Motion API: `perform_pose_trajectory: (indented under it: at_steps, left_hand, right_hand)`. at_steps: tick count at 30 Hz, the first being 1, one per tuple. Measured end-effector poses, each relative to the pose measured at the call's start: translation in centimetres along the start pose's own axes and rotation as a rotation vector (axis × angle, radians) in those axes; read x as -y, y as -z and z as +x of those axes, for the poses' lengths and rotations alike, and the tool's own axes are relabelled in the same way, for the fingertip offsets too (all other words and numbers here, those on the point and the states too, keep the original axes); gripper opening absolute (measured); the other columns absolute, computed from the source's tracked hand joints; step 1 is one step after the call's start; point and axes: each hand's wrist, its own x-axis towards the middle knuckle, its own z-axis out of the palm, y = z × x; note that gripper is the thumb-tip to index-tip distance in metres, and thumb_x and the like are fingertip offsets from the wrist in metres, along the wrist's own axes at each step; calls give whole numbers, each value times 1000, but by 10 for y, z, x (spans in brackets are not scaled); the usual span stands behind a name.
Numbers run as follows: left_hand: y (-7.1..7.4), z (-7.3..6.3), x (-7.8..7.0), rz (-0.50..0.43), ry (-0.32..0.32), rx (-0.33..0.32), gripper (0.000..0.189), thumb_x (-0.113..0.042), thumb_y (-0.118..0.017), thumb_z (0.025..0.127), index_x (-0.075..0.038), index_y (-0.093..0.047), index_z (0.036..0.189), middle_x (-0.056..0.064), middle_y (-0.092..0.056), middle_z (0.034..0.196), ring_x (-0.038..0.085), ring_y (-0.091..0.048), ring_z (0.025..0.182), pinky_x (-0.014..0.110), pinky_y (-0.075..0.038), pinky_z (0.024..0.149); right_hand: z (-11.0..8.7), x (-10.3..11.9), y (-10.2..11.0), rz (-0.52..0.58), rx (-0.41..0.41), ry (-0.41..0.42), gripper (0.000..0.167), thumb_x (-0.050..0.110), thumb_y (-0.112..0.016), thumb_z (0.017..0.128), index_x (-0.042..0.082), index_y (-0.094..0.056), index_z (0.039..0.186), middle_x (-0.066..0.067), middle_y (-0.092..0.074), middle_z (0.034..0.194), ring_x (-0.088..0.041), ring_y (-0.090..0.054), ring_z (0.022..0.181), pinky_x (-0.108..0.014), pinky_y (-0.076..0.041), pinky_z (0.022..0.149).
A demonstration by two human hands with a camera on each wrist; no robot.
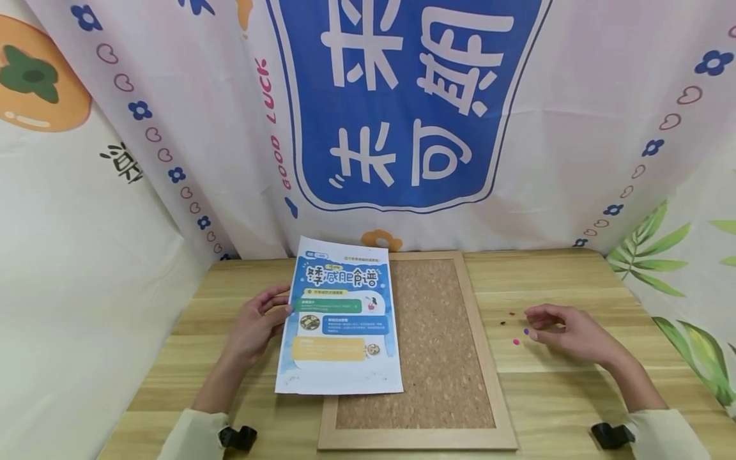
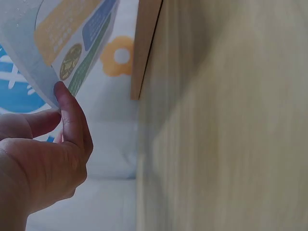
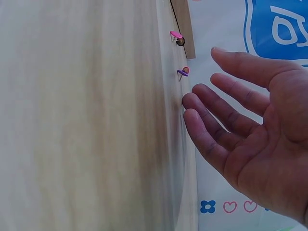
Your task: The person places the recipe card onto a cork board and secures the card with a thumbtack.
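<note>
In the head view, a white paper sheet printed in blue, green and yellow (image 1: pixel 345 319) lies over the left part of a rectangular cork board with a pale wooden frame (image 1: pixel 443 345). Its large heading includes the characters 减肥食谱; the lines in the coloured boxes below are too small to read. The left hand (image 1: pixel 255 329) grips the sheet by its left edge. The right hand (image 1: pixel 575 332) is right of the board over the pale wood-grain table (image 1: pixel 224 409), fingers loosely bent and holding nothing. Near its fingertips are a pink pin (image 1: pixel 516 342), a purple pin (image 1: pixel 526 331) and two small dark pieces. Behind hangs a white printed cloth (image 1: pixel 569 147), with "GOOD LUCK" in pink letters and a blue panel (image 1: pixel 489 147) bearing 未来可期 in white.

In the left wrist view, thumb and fingers pinch the edge of the sheet, which is held up off the table, beside the board's wooden frame. An orange flower with a white centre (image 2: pixel 109 63) shows on the cloth.

In the right wrist view, the fingers are spread slightly and gently curved, the palm bare. Beyond the fingertips, just apart from them, stand the pink and purple pins, with a red-headed pin (image 3: pixel 186 70) close behind the purple one.
</note>
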Motion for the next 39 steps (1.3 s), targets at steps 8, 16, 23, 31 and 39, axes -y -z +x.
perform_pose_trajectory:
  at_steps: [8, 16, 23, 31, 39]
  left_hand:
    - [-29, 3, 1, -23, -8, 49, 55, -5, -62, 107, -11, -48, 159, 17, -58, 142, 17, -72, 108, 31, -63, 91]
    - [-56, 10, 1, -2, -12, 105, 53, 0, -65, 103, -10, -53, 154, 21, -60, 137, 21, -72, 105, 33, -64, 87]
    - [-72, 13, -3, 23, -22, 158, 56, 5, -67, 99, -3, -53, 153, 22, -61, 131, 18, -72, 97, 31, -64, 84]
    - [-87, 16, -10, 68, -13, 219, 60, 6, -69, 97, -2, -51, 154, 24, -61, 131, 21, -73, 95, 33, -64, 83]
    - [-99, 20, -12, 92, 11, 240, 61, 8, -70, 94, -2, -53, 152, 22, -63, 123, 22, -73, 91, 33, -64, 78]
  right_hand:
    - [0, -1, -1, 9, -1, 5, 44, 20, -78, 99, -4, -68, 134, -20, -73, 127, -21, -71, 107, -21, -59, 86]
    - [2, -2, -2, 6, 3, 6, 44, 17, -79, 98, -5, -68, 134, -21, -73, 127, -24, -71, 107, -21, -59, 86]
    - [3, -2, -3, 10, 10, 1, 44, 16, -79, 97, -5, -68, 134, -20, -73, 127, -22, -71, 107, -21, -59, 86]
    - [4, 1, -2, 20, 8, 5, 43, 17, -79, 98, -3, -68, 134, -18, -74, 126, -18, -71, 106, -22, -59, 86]
    - [5, -1, -2, 26, 2, -5, 44, 22, -79, 99, 0, -69, 135, -16, -74, 127, -12, -71, 106, -21, -59, 88]
